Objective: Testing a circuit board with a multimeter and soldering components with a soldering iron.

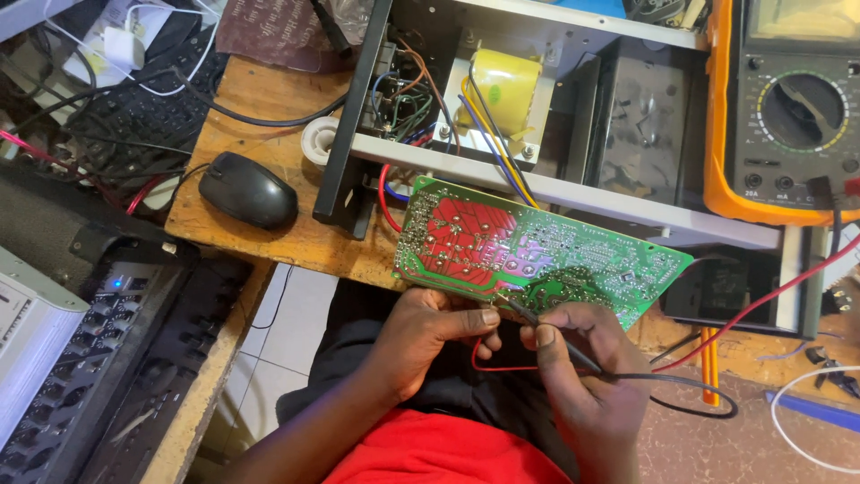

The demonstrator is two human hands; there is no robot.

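Down in the head view, the left hand (pixel 428 333) pinches the near edge of the green circuit board (pixel 537 251), which leans against the open metal chassis (pixel 573 193). Just right, the right hand (pixel 582 358) grips a black probe (pixel 555 336), tip touching the board. Far right sits an orange multimeter (pixel 788 108); far left, a black mouse (pixel 248 190).
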